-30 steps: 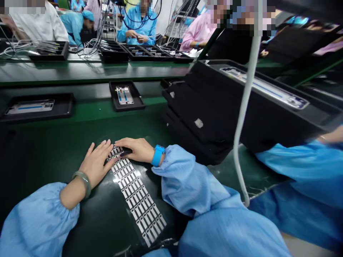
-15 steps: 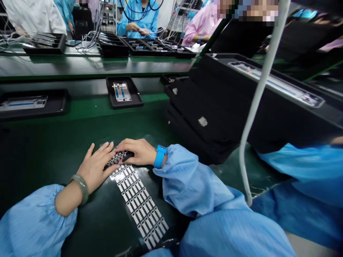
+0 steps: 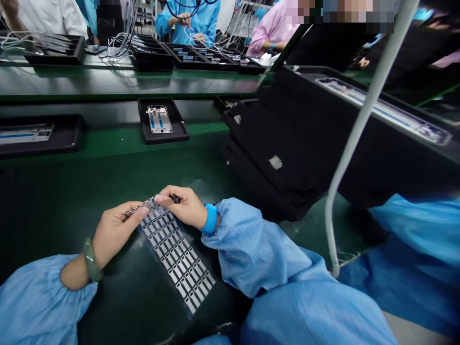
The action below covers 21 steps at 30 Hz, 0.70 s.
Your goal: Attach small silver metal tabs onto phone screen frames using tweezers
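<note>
A long sheet of small silver stickers [image 3: 176,258] on dark backing lies on the green work surface in front of me. My left hand [image 3: 115,230], with a green bangle at the wrist, pinches the sheet's far left corner and lifts it. My right hand [image 3: 183,206], with a blue wrist strap, pinches the far right end of the sheet and grips a small dark tool [image 3: 175,197] between its fingers. Both arms wear light blue sleeves.
A black tray [image 3: 143,132] holding a phone frame [image 3: 159,119] sits on the belt beyond. Another tray [image 3: 68,136] lies at left. A stack of black trays [image 3: 287,158] rises at right, with a white hose [image 3: 352,143] hanging before it. Other workers sit across the line.
Both hands went from resting flat on the sheet's far end to pinching it. The far end of the sheet has lifted off the surface.
</note>
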{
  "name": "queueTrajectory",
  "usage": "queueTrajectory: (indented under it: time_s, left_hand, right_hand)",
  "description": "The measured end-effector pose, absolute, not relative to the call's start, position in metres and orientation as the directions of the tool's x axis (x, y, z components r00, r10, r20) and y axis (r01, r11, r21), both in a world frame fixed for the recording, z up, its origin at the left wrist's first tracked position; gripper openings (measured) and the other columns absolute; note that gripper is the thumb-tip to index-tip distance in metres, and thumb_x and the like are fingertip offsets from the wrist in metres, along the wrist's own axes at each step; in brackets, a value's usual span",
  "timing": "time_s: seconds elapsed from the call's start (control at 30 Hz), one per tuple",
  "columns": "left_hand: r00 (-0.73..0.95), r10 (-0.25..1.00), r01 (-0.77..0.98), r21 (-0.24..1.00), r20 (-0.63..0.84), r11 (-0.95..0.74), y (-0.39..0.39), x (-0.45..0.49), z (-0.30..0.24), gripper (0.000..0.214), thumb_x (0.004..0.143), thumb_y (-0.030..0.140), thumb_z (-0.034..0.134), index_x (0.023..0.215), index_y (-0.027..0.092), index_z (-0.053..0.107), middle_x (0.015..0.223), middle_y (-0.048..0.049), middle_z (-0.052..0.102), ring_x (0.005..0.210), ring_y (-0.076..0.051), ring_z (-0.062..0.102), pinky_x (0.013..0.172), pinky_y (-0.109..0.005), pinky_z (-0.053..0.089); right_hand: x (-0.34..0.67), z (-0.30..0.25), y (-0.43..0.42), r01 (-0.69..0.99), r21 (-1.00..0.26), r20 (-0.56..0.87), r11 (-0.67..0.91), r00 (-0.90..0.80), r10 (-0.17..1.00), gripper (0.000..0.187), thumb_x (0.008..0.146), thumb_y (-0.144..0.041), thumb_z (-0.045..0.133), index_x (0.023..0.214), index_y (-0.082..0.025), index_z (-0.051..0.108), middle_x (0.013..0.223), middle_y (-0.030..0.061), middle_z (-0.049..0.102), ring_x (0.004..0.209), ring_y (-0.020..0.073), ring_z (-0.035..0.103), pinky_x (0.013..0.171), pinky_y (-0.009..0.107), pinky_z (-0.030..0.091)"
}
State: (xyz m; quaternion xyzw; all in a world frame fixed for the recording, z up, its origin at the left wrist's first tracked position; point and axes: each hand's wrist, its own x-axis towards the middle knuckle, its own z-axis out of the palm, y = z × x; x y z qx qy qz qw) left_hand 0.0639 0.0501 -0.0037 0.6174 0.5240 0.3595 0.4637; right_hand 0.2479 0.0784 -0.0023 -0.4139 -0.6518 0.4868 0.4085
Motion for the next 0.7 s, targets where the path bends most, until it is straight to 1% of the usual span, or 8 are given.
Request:
queueTrajectory:
  time_s: [0.07, 0.17, 0.3, 0.4, 0.5, 0.6, 0.7]
  left_hand:
    - [0.171, 0.982, 0.251, 0.967, -0.080, 0.035, 0.0504, 0.0632, -0.0056, 0.032, 0.077, 0.044, 0.058, 0.090, 0.017, 0.068, 0.081, -0.0035, 0.070, 0.073, -0.016, 0.062, 0.067, -0.024, 0.048]
    - [0.135, 0.982, 0.177, 0.978, -0.133, 0.108, 0.0506, 0.0625, -0.0095, 0.030, 0.075, 0.043, 0.061, 0.089, 0.017, 0.068, 0.081, -0.0038, 0.070, 0.073, -0.015, 0.061, 0.067, -0.024, 0.048]
    - [0.115, 0.979, 0.092, 0.983, -0.171, 0.161, 0.0502, 0.0632, -0.0117, 0.031, 0.072, 0.041, 0.065, 0.091, 0.017, 0.068, 0.086, -0.0049, 0.070, 0.079, -0.017, 0.062, 0.074, -0.027, 0.048]
    - [0.129, 0.973, 0.035, 0.981, -0.192, 0.189, 0.0487, 0.0646, -0.0108, 0.030, 0.073, 0.039, 0.066, 0.091, 0.016, 0.067, 0.086, -0.0053, 0.069, 0.079, -0.017, 0.061, 0.075, -0.029, 0.048]
    - [0.144, 0.967, -0.017, 0.977, -0.210, 0.214, 0.0462, 0.0669, -0.0089, 0.028, 0.073, 0.038, 0.066, 0.089, 0.016, 0.066, 0.084, -0.0047, 0.068, 0.077, -0.015, 0.061, 0.075, -0.028, 0.047]
    - [0.161, 0.956, -0.063, 0.965, -0.244, 0.256, 0.0444, 0.0698, -0.0066, 0.025, 0.072, 0.037, 0.067, 0.084, 0.015, 0.066, 0.082, -0.0044, 0.068, 0.077, -0.015, 0.061, 0.074, -0.028, 0.048]
    - [0.167, 0.943, -0.099, 0.947, -0.288, 0.307, 0.0445, 0.0715, -0.0029, 0.026, 0.071, 0.037, 0.068, 0.084, 0.014, 0.067, 0.081, -0.0050, 0.069, 0.076, -0.015, 0.062, 0.074, -0.028, 0.048]
  right_hand:
    - [0.2444, -0.0021, 0.0762, 0.117, -0.984, 0.092, 0.136, -0.326, 0.941, 0.026, 0.079, -0.041, 0.056, 0.072, -0.016, 0.057, 0.061, -0.0035, 0.051, 0.056, 0.0071, 0.045, 0.055, 0.020, 0.038]
    - [0.2428, -0.0020, 0.0750, 0.084, -0.991, 0.065, 0.101, -0.360, 0.931, 0.025, 0.080, -0.040, 0.055, 0.076, -0.016, 0.056, 0.063, -0.0036, 0.050, 0.058, 0.0071, 0.044, 0.056, 0.020, 0.038]
    - [0.2445, -0.0021, 0.0756, 0.086, -0.986, 0.094, 0.140, -0.405, 0.910, 0.024, 0.081, -0.040, 0.054, 0.081, -0.016, 0.055, 0.070, -0.0017, 0.053, 0.063, 0.0084, 0.047, 0.060, 0.021, 0.040]
    - [0.2449, -0.0020, 0.0757, 0.095, -0.982, 0.106, 0.161, -0.425, 0.899, 0.023, 0.082, -0.039, 0.053, 0.084, -0.016, 0.056, 0.071, -0.0012, 0.054, 0.064, 0.0087, 0.048, 0.062, 0.022, 0.040]
    - [0.2438, -0.0022, 0.0746, 0.094, -0.987, 0.081, 0.128, -0.396, 0.915, 0.025, 0.079, -0.041, 0.056, 0.080, -0.016, 0.057, 0.067, -0.0021, 0.053, 0.061, 0.0082, 0.046, 0.061, 0.022, 0.040]
    - [0.2425, -0.0039, 0.0737, 0.115, -0.990, 0.034, 0.079, -0.350, 0.936, 0.032, 0.078, -0.047, 0.056, 0.072, -0.016, 0.056, 0.064, -0.0019, 0.053, 0.059, 0.0086, 0.047, 0.058, 0.022, 0.039]
    - [0.2423, -0.0060, 0.0743, 0.127, -0.990, 0.015, 0.062, -0.346, 0.938, 0.033, 0.077, -0.049, 0.056, 0.073, -0.016, 0.056, 0.066, -0.0012, 0.056, 0.061, 0.0094, 0.049, 0.059, 0.022, 0.041]
